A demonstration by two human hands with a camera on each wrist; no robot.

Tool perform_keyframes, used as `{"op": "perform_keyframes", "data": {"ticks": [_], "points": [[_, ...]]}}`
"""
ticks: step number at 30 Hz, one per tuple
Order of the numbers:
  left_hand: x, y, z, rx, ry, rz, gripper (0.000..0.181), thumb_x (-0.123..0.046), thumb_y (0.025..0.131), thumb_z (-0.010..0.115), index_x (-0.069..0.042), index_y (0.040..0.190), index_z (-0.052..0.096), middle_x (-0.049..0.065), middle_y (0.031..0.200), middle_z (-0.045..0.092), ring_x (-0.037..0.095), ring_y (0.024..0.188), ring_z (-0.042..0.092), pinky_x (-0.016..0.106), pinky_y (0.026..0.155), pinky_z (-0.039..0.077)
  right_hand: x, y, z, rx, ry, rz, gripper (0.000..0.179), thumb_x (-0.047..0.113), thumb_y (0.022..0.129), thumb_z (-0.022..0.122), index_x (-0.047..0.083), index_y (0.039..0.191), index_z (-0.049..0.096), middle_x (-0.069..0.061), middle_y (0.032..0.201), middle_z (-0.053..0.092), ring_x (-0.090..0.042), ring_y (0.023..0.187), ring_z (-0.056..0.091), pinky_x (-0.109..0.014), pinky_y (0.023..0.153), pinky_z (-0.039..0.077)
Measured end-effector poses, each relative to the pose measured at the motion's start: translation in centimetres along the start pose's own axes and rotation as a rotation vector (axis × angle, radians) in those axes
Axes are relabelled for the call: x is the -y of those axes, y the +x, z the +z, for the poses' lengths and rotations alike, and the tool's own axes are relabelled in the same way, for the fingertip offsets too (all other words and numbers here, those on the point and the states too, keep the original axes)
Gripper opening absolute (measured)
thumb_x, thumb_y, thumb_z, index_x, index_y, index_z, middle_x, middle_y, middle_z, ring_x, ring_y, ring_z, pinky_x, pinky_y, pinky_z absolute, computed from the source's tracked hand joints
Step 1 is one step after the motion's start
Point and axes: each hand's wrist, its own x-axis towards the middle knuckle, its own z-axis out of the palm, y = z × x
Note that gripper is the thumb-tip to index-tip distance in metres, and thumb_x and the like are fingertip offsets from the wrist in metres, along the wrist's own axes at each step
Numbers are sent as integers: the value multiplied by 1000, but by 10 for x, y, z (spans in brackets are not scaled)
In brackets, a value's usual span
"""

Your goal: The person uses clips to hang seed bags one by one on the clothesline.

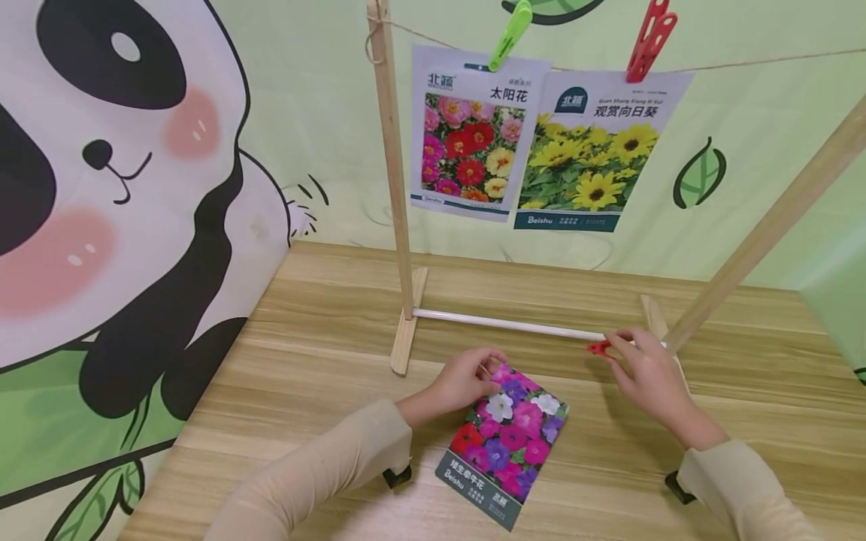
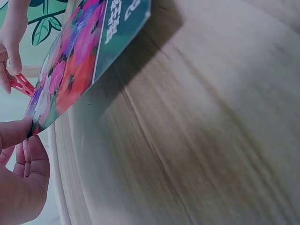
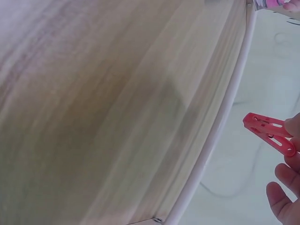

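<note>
My left hand point(image 1: 468, 382) pinches the top edge of a flower seed packet point(image 1: 512, 436) printed with pink, purple, red and white blooms. In the left wrist view, thumb and fingers grip a corner of that packet point(image 2: 75, 61), which hangs tilted over the wood. My right hand point(image 1: 647, 376) holds a small red clothespin point(image 1: 599, 349) near the white crossbar. The right wrist view shows this clothespin point(image 3: 269, 132) between thumb and finger, its handles pinched at the end. Above, a green clothespin point(image 1: 511, 34) and a red clothespin point(image 1: 652, 41) hold two packets on a string.
A wooden post point(image 1: 392, 165) at left and a slanting post point(image 1: 771, 225) at right carry the string point(image 1: 758, 63). The white crossbar point(image 1: 507, 323) joins their feet low down. Hung side by side are a mixed-flower packet point(image 1: 473, 143) and a sunflower packet point(image 1: 595, 165). A panda-printed wall point(image 1: 271, 203) stands at left.
</note>
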Motion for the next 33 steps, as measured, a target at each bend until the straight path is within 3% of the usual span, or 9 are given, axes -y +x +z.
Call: {"op": "perform_keyframes", "data": {"ticks": [9, 33], "points": [[-2, -1, -1, -4, -13, 1, 39, 0, 74, 67, -7, 111, 56, 6, 85, 56, 11, 73, 54, 18, 64, 46, 4, 4, -5, -10, 33, 24, 39, -5, 60, 72, -10, 97, 63, -19, 91, 55, -24, 70, 55, -34, 54, 46], [-4, 0, -2, -14, -46, 5, 39, 0, 75, 67, -5, 112, 55, 7, 87, 58, 11, 73, 54, 18, 64, 46, 4, 11, -4, -99, 64, -47, 33, -6, 57, 73, -10, 89, 64, -18, 85, 58, -25, 70, 58, -33, 53, 46]]}}
